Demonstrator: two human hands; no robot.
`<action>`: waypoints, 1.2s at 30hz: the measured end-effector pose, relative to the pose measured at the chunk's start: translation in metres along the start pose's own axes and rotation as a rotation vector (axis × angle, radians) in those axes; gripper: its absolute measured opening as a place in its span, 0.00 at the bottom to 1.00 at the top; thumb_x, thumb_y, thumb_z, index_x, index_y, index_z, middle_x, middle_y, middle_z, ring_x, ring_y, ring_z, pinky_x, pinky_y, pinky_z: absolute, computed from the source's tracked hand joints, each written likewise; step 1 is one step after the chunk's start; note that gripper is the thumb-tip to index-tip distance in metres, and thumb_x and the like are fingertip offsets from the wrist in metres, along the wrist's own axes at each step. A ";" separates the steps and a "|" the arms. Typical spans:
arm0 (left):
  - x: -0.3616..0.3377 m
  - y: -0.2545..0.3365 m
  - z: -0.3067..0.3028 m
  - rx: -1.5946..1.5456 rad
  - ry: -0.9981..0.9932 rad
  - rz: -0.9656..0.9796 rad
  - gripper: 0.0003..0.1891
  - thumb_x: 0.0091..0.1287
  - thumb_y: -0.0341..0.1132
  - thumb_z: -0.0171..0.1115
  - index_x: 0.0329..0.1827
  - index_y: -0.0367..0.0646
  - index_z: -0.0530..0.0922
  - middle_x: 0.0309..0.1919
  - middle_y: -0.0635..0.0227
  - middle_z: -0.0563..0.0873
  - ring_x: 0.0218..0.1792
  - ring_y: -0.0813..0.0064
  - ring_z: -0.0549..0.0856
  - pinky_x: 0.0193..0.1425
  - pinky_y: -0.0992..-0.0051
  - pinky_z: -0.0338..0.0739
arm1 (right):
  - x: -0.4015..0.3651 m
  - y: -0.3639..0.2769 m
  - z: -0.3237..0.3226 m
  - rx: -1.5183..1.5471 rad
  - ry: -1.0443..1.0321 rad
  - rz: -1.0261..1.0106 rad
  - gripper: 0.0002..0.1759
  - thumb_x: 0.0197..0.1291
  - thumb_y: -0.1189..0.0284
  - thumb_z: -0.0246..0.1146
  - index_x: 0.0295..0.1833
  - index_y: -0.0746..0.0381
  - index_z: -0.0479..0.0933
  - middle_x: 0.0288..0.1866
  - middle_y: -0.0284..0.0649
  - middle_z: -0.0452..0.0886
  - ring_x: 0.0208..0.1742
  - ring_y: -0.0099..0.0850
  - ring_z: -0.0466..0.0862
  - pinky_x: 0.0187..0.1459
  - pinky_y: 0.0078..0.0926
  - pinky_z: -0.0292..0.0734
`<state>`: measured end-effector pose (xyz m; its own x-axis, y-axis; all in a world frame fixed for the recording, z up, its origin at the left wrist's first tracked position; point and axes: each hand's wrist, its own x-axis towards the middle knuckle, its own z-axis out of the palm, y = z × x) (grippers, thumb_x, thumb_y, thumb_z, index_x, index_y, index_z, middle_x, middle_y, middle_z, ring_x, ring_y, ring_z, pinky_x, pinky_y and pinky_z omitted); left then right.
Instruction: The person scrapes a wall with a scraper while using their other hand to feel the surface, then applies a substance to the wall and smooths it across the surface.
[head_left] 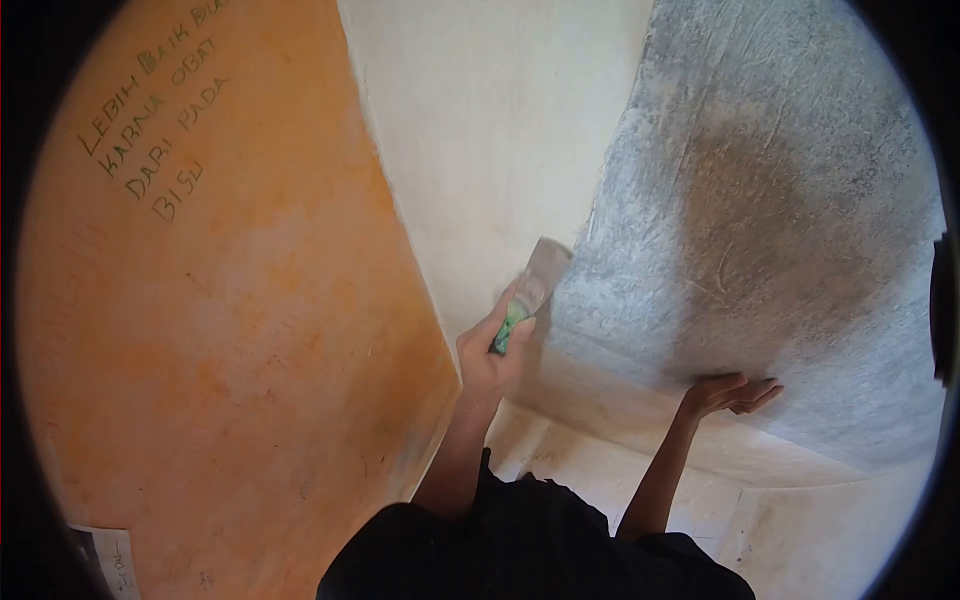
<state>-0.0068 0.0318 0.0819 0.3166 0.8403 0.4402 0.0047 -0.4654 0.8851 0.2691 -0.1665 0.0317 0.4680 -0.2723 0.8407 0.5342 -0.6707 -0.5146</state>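
My left hand [489, 358] is closed around the green handle of a putty knife [545, 270]. Its flat, wide metal blade points up and to the right, with the tip close to the edge between the white wall strip [490, 120] and the rough grey wall surface [800, 200]. Farther right, my right hand [735, 394] holds nothing. Its fingers stretch out to the right at the lower part of the grey surface, below a broad dark shadow.
An orange wall [280, 330] with handwritten green letters [165, 110] rises on the left. A printed paper [115, 560] shows at the lower left. Pale floor [690, 480] lies below the walls, and a dark object [942, 310] juts in at the right edge.
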 end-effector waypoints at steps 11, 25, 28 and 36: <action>-0.008 -0.004 -0.002 -0.006 0.005 0.014 0.23 0.71 0.35 0.64 0.66 0.35 0.77 0.38 0.61 0.88 0.37 0.83 0.82 0.43 0.79 0.77 | -0.003 0.008 0.003 -0.026 0.017 -0.028 0.40 0.78 0.46 0.30 0.80 0.66 0.45 0.82 0.54 0.43 0.80 0.49 0.45 0.72 0.56 0.42; 0.006 0.030 -0.004 -0.079 0.000 -0.068 0.22 0.71 0.34 0.63 0.66 0.34 0.76 0.44 0.57 0.89 0.43 0.81 0.83 0.49 0.78 0.78 | -0.002 0.006 -0.002 0.008 0.000 -0.029 0.40 0.78 0.46 0.32 0.80 0.66 0.45 0.82 0.56 0.43 0.80 0.49 0.45 0.73 0.56 0.40; 0.001 0.013 0.008 -0.060 0.023 0.102 0.22 0.72 0.33 0.63 0.66 0.34 0.76 0.46 0.55 0.89 0.45 0.80 0.84 0.50 0.78 0.78 | 0.000 0.010 0.006 0.021 0.026 -0.049 0.39 0.78 0.46 0.32 0.80 0.66 0.46 0.82 0.55 0.42 0.81 0.48 0.43 0.73 0.55 0.38; -0.021 -0.001 0.009 -0.041 0.024 0.010 0.22 0.71 0.33 0.63 0.66 0.35 0.77 0.40 0.59 0.89 0.38 0.82 0.83 0.43 0.78 0.78 | -0.001 0.008 0.001 0.029 -0.021 -0.042 0.40 0.78 0.46 0.32 0.80 0.65 0.43 0.82 0.54 0.41 0.82 0.48 0.41 0.74 0.55 0.38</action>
<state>-0.0054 0.0122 0.0703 0.2935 0.8423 0.4522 -0.0376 -0.4625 0.8858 0.2733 -0.1711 0.0262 0.4590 -0.2293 0.8584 0.5741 -0.6609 -0.4835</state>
